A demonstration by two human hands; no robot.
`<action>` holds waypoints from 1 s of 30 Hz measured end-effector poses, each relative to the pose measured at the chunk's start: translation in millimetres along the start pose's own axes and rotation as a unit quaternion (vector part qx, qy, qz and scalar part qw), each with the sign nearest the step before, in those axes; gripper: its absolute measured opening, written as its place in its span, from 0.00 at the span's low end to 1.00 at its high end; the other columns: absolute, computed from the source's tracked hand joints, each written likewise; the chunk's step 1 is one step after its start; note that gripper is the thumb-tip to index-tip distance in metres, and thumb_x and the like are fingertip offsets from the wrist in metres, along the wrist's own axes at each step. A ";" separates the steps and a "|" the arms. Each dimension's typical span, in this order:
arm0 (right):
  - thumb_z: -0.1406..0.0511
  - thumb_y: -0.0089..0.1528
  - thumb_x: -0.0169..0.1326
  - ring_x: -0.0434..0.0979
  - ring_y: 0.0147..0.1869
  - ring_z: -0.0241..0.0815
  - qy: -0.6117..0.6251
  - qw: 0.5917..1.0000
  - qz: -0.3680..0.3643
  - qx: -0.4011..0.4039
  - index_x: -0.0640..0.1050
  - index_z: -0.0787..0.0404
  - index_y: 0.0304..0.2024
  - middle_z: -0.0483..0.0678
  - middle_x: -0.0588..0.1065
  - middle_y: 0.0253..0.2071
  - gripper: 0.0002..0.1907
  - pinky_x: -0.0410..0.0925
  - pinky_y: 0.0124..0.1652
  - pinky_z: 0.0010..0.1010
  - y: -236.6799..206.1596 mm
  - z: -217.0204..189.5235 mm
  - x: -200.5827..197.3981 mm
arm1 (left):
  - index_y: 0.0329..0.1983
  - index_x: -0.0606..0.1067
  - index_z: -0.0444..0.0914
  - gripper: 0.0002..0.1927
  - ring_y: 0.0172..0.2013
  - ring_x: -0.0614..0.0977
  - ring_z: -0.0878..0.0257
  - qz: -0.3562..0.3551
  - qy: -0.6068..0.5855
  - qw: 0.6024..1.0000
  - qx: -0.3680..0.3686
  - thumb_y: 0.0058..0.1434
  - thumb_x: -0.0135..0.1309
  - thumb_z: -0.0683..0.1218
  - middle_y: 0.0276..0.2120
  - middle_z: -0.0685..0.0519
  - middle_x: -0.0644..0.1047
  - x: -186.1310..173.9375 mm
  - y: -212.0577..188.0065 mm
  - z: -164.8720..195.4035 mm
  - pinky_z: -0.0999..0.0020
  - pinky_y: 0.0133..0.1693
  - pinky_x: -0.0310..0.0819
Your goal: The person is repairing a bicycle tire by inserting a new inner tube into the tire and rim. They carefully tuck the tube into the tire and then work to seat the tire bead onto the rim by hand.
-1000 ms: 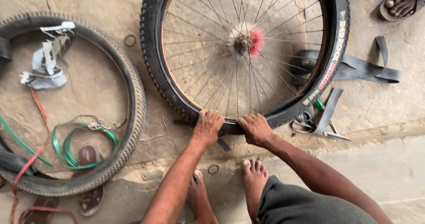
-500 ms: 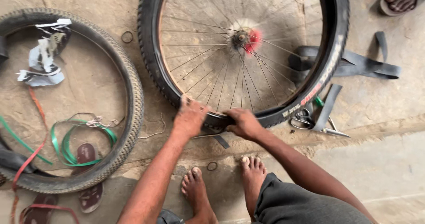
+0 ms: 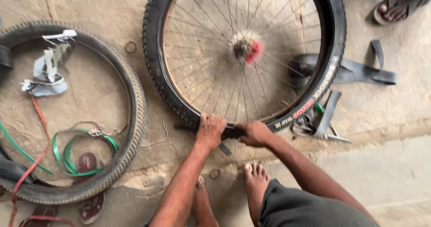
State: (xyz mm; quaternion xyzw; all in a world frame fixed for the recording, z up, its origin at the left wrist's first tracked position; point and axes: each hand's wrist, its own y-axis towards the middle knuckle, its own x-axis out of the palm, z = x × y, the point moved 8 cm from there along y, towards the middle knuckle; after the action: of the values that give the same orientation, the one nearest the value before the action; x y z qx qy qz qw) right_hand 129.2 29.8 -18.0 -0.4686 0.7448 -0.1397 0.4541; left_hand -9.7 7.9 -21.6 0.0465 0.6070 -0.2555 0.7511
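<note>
A spoked bicycle wheel with a black knobbly tyre point(image 3: 155, 70) lies flat on the dusty ground, its hub point(image 3: 246, 49) trimmed with red bristles. My left hand point(image 3: 210, 130) presses down on the tyre's near edge, fingers curled over the rubber. My right hand point(image 3: 254, 133) grips the same edge just to the right, almost touching the left. Both my bare feet are planted on the ground right below the hands.
A loose worn tyre point(image 3: 133, 119) lies at left around green strapping point(image 3: 67, 153), red strap and torn paper. Black inner-tube strips point(image 3: 363, 74) and metal scissors point(image 3: 310, 126) lie right of the wheel. Another person's sandalled foot point(image 3: 395, 9) is at top right. Sandals sit at bottom left.
The view has swung, so the wheel and my hands sit further left and lower in frame. Both hands stay clamped on the tyre's near edge, close together.
</note>
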 end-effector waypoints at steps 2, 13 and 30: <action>0.56 0.55 0.62 0.78 0.56 0.57 -0.004 0.998 -0.056 0.007 0.77 0.52 0.59 0.55 0.79 0.51 0.29 0.71 0.54 0.46 5.2 5.4 -5.8 | 0.45 0.73 0.43 0.17 0.51 0.73 0.49 -0.033 -0.012 0.999 -0.013 0.51 0.58 0.42 0.42 0.49 0.73 5.8 3.5 -0.4 0.38 0.61 0.54; 0.57 0.56 0.60 0.81 0.52 0.52 -0.065 0.995 -0.071 0.001 0.83 0.54 0.51 0.52 0.82 0.48 0.20 0.73 0.52 0.42 -4.8 42.3 -43.8 | 0.52 0.73 0.46 0.19 0.56 0.72 0.51 -0.087 -0.023 0.996 -0.030 0.56 0.58 0.43 0.47 0.50 0.73 1.7 7.1 -9.2 0.44 0.65 0.54; 0.61 0.64 0.58 0.84 0.49 0.40 0.252 0.952 0.172 -0.029 0.82 0.62 0.52 0.51 0.83 0.47 0.16 0.75 0.50 0.32 6.1 0.4 -105.6 | 0.49 0.74 0.41 0.25 0.49 0.76 0.54 0.269 -0.156 0.941 -0.132 0.55 0.67 0.58 0.45 0.48 0.77 -70.0 -7.7 1.9 0.48 0.57 0.61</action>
State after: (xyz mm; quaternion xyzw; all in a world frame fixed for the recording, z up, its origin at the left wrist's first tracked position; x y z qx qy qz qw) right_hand 141.8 120.2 35.5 -0.2960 0.9080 -0.1512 0.2550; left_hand -20.7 23.4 46.2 0.0686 0.4753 0.0346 0.8764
